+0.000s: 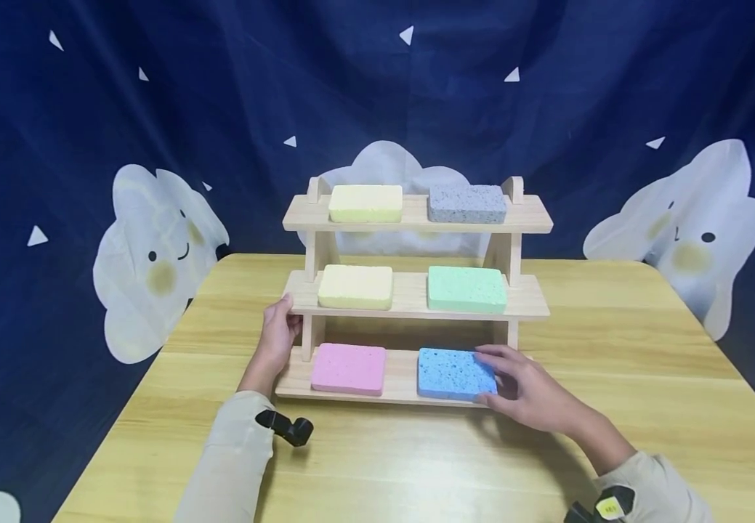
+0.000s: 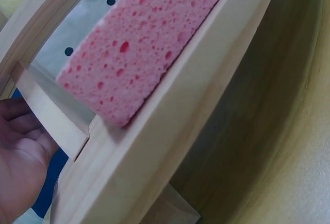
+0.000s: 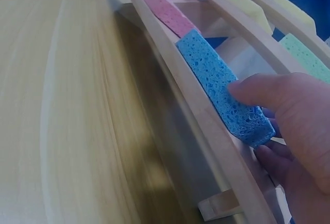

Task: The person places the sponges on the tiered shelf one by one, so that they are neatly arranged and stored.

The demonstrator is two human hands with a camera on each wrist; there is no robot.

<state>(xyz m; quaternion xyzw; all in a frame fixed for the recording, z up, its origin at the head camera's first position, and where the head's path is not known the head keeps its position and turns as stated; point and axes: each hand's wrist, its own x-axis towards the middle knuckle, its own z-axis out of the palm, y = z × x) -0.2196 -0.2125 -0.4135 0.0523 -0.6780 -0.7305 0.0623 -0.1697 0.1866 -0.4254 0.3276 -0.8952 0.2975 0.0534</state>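
Note:
A three-tier wooden rack (image 1: 403, 292) stands on the table, with sponges lying on its shelves. My left hand (image 1: 277, 333) grips the left end of the middle shelf, thumb at the edge and fingers below it. In the left wrist view, a pink sponge (image 2: 147, 43) lies near that hand on the bottom shelf. My right hand (image 1: 534, 388) holds the right end of a blue sponge (image 1: 454, 374) on the same shelf. The right wrist view shows the thumb (image 3: 258, 91) on the blue sponge's face and the other fingers partly hidden behind its end.
On the middle shelf lie a yellow sponge (image 1: 354, 288) and a green sponge (image 1: 466, 289). The top shelf bears another yellow sponge (image 1: 365, 203) and a grey sponge (image 1: 467, 203). Behind the wooden table (image 1: 390, 465) hangs a dark blue curtain (image 1: 233, 109) with clouds.

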